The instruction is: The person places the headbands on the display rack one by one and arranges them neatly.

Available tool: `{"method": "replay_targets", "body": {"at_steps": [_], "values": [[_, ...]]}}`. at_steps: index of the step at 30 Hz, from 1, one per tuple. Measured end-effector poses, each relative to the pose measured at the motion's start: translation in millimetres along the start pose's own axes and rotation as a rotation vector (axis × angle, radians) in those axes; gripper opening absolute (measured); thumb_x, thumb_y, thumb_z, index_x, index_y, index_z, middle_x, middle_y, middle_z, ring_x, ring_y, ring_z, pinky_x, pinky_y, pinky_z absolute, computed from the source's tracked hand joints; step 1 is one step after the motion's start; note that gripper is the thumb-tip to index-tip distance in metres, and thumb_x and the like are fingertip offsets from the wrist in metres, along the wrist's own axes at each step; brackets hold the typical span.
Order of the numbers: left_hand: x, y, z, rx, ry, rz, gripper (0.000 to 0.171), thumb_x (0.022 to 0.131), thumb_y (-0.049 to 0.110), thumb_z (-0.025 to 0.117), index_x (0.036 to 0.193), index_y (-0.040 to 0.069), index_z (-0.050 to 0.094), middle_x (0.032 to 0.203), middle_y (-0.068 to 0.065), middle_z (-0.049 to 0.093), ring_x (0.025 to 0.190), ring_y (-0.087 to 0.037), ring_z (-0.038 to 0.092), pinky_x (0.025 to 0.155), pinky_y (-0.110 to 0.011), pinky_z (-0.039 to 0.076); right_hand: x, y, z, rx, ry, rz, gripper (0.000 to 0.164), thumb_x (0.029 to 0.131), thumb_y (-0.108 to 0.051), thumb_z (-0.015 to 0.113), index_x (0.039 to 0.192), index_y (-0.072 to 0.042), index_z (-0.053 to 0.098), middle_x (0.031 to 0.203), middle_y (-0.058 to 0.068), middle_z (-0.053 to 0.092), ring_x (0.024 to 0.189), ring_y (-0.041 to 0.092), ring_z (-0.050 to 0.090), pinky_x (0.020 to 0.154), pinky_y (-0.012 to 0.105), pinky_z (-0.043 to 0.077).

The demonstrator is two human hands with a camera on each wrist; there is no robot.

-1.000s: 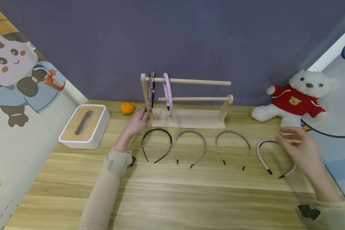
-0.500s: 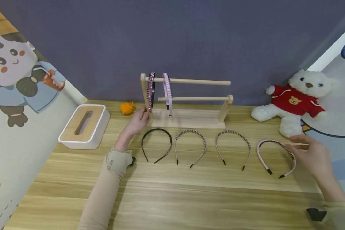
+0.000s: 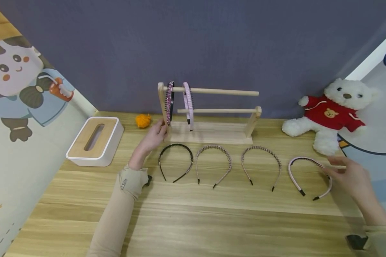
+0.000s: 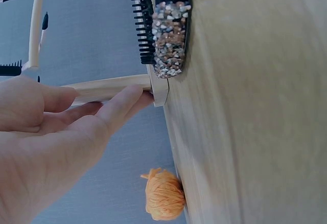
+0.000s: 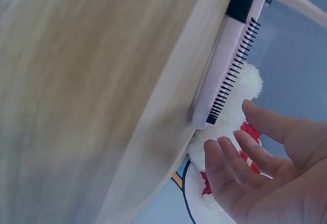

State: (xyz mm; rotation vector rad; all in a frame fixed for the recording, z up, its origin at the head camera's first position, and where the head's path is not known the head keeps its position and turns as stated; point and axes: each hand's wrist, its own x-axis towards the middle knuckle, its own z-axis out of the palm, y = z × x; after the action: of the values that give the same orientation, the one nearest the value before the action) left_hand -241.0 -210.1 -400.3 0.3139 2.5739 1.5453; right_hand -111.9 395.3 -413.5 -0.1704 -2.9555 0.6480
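My left hand [image 3: 153, 135] pinches the left upright of a wooden headband rack [image 3: 209, 137]; in the left wrist view thumb and fingers [image 4: 122, 105] lie either side of the upright. On the rack hang a sparkly pink-and-black headband [image 3: 169, 103] and a pale pink headband [image 3: 189, 105]. Beside the toothed pale pink headband [image 3: 294, 176] at the right of the row is my right hand [image 3: 350, 178]. Its fingers are loosely curved and apart, with nothing between them in the right wrist view. Further left lie a beaded pink headband [image 3: 279, 164], another beaded headband [image 3: 229, 159] and a black headband [image 3: 191, 157].
A white tissue box with a wooden lid [image 3: 110, 151] stands at the left. An orange yarn ball [image 3: 143, 120] sits at the back, left of the rack. At the back right, a white teddy bear [image 3: 328, 112] in a red top leans by the wall.
My right hand has moved slightly right and down, uncovering more of the rightmost headband. The left hand stays on the rack.
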Motion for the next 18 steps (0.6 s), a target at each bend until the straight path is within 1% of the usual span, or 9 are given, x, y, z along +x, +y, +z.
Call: {"method": "replay_targets", "body": {"at_steps": [1, 2, 3, 5, 7, 12, 18], "values": [[0.1, -0.2, -0.1, 0.003, 0.000, -0.002, 0.035, 0.118, 0.014, 0.032, 0.141, -0.009, 0.048, 0.090, -0.015, 0.049, 0.071, -0.016, 0.040, 0.061, -0.028, 0.035, -0.2, 0.7, 0.1, -0.008, -0.006, 0.004, 0.049, 0.098, -0.008, 0.079, 0.129, 0.021, 0.055, 0.127, 0.045, 0.059, 0.103, 0.063, 0.064, 0.068, 0.053, 0.059], [0.1, -0.3, -0.1, 0.004, 0.000, -0.005, 0.035, 0.118, 0.014, 0.032, 0.140, -0.008, 0.048, 0.090, -0.015, 0.049, 0.071, -0.016, 0.040, 0.061, -0.028, 0.036, -0.5, 1.4, -0.1, -0.009, -0.015, 0.008, 0.048, 0.098, -0.008, 0.079, 0.128, 0.021, 0.055, 0.126, 0.045, 0.058, 0.103, 0.064, 0.063, 0.071, 0.059, 0.058], [0.0, -0.2, -0.1, 0.008, 0.000, -0.006, 0.034, 0.118, 0.014, 0.032, 0.140, -0.008, 0.048, 0.090, -0.015, 0.049, 0.071, -0.016, 0.040, 0.061, -0.028, 0.036, -0.5, 2.4, -0.3, -0.012, -0.024, 0.009, 0.048, 0.097, -0.008, 0.079, 0.127, 0.021, 0.055, 0.126, 0.046, 0.058, 0.103, 0.064, 0.063, 0.072, 0.059, 0.058], [0.1, -0.3, -0.2, 0.012, 0.003, -0.004, 0.032, 0.118, 0.013, 0.032, 0.137, -0.007, 0.049, 0.090, -0.016, 0.050, 0.071, -0.016, 0.040, 0.061, -0.029, 0.036, -0.4, 5.1, 0.0, -0.018, -0.049, 0.016, 0.047, 0.098, -0.009, 0.078, 0.125, 0.022, 0.055, 0.125, 0.046, 0.057, 0.103, 0.064, 0.062, 0.077, 0.067, 0.054], [0.2, -0.6, -0.4, 0.012, 0.004, 0.001, 0.031, 0.118, 0.013, 0.033, 0.136, -0.006, 0.050, 0.091, -0.016, 0.050, 0.071, -0.016, 0.041, 0.061, -0.028, 0.037, 0.2, 8.7, 0.3, -0.019, -0.076, 0.017, 0.047, 0.099, -0.011, 0.078, 0.124, 0.022, 0.055, 0.123, 0.047, 0.057, 0.103, 0.064, 0.062, 0.077, 0.067, 0.053], [0.1, 0.6, -0.3, 0.012, 0.003, 0.005, 0.033, 0.118, 0.011, 0.033, 0.139, -0.007, 0.049, 0.093, -0.020, 0.051, 0.073, -0.017, 0.042, 0.063, -0.028, 0.038, 1.8, 15.7, 0.0, -0.015, -0.122, -0.007, 0.046, 0.098, -0.012, 0.079, 0.121, 0.021, 0.057, 0.114, 0.045, 0.063, 0.101, 0.062, 0.063, 0.078, 0.066, 0.048], [0.3, -1.9, -0.4, 0.020, 0.002, 0.005, 0.036, 0.118, 0.012, 0.032, 0.142, -0.009, 0.048, 0.093, -0.019, 0.051, 0.074, -0.017, 0.042, 0.063, -0.028, 0.038, 4.4, 17.2, -0.6, -0.029, -0.175, -0.022, 0.042, 0.097, -0.010, 0.079, 0.117, 0.022, 0.060, 0.101, 0.037, 0.068, 0.100, 0.061, 0.064, 0.078, 0.066, 0.047]]}}
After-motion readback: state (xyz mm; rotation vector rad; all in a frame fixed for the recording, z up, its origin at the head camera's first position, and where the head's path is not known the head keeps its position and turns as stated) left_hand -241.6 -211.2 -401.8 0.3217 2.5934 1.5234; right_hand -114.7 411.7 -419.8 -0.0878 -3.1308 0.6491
